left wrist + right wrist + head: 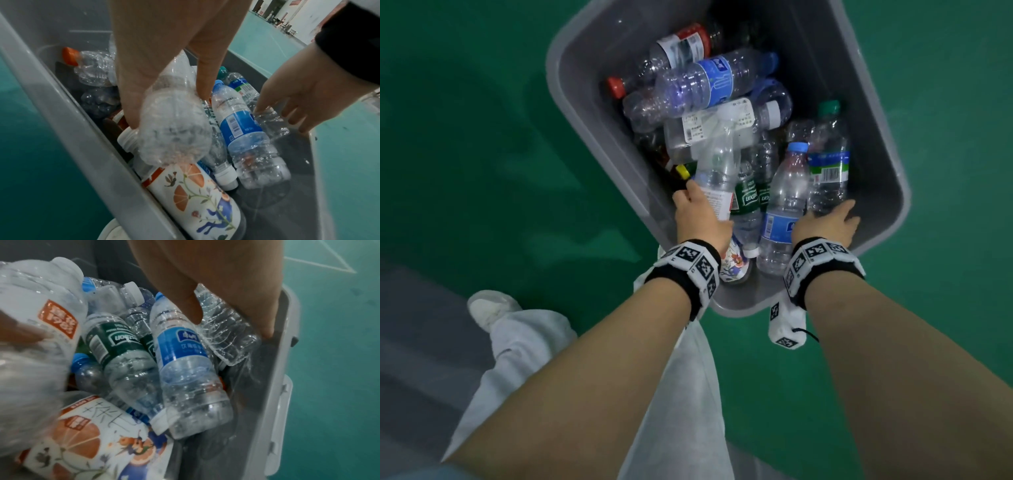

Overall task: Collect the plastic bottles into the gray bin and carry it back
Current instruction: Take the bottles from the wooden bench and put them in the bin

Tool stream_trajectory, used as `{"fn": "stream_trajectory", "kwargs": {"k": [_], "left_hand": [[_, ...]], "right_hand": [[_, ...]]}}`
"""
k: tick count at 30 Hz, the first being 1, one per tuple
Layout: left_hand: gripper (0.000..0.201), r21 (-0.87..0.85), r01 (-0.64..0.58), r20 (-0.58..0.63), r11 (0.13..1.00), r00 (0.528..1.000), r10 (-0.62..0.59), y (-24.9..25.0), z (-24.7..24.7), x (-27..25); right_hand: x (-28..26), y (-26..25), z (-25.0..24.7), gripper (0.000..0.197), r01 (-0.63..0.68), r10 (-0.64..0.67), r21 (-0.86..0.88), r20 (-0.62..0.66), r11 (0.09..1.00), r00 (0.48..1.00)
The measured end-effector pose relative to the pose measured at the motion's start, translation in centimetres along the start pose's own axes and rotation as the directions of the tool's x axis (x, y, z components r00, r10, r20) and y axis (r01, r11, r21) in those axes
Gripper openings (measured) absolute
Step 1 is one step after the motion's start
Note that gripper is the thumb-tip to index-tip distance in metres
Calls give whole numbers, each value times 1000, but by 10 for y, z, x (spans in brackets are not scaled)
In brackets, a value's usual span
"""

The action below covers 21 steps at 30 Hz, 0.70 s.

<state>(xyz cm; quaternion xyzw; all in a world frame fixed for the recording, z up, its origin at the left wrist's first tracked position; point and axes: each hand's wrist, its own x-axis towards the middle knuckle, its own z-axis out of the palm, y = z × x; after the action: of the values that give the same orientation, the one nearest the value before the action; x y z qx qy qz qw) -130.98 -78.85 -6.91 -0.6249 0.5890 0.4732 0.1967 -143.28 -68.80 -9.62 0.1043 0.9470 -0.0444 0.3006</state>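
Observation:
The gray bin [571, 113] stands on the green floor and holds several empty plastic bottles. My left hand [697, 205] is inside the bin near its left wall and grips a clear crumpled bottle [717, 171] with an orange and white label. That bottle [174, 129] is raised above the pile, neck pointing away. My right hand [828, 219] reaches in at the right side with spread, straight fingers. Its thumb touches a clear ribbed bottle [224, 331], and one fingertip rests on the bin's inner wall [273, 363].
A blue-labelled bottle [780, 212], green-labelled ones [115, 340] and a white flower-printed bottle [195, 199] lie at the near end of the bin. My legs in light trousers and a white shoe [489, 308] stand just behind it. Green floor surrounds the bin.

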Motion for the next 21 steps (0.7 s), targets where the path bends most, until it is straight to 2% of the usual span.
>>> {"fn": "stream_trajectory", "kwargs": {"k": [3, 5, 7, 10, 15, 18, 21], "left_hand": [[89, 19, 79, 147, 997, 986, -81, 4, -4, -1], [70, 97, 103, 270, 990, 955, -126, 5, -7, -4], [46, 124, 87, 321, 988, 939, -123, 3, -15, -8], [31, 100, 54, 300, 993, 950, -82, -4, -31, -16], [17, -80, 45, 261, 996, 965, -22, -27, -65, -26], [18, -179, 100, 257, 979, 965, -51, -52, -94, -31], [17, -273, 118, 196, 955, 978, -64, -80, -128, -36]], "right_hand": [[-19, -8, -1, 69, 12, -12, 0, -9, 1000, 1000], [-32, -15, 0, 65, 52, -52, 16, -22, 998, 998], [-46, -25, 2, 60, 110, -109, 30, -32, 993, 994], [-67, -38, 10, 53, 190, -190, 30, -30, 981, 981], [-103, -55, 23, 45, 245, -245, 76, -13, 967, 970], [-139, -63, 32, 43, 292, -293, 85, -4, 953, 956], [-178, -71, 37, 43, 360, -360, 36, -6, 932, 933]]}}
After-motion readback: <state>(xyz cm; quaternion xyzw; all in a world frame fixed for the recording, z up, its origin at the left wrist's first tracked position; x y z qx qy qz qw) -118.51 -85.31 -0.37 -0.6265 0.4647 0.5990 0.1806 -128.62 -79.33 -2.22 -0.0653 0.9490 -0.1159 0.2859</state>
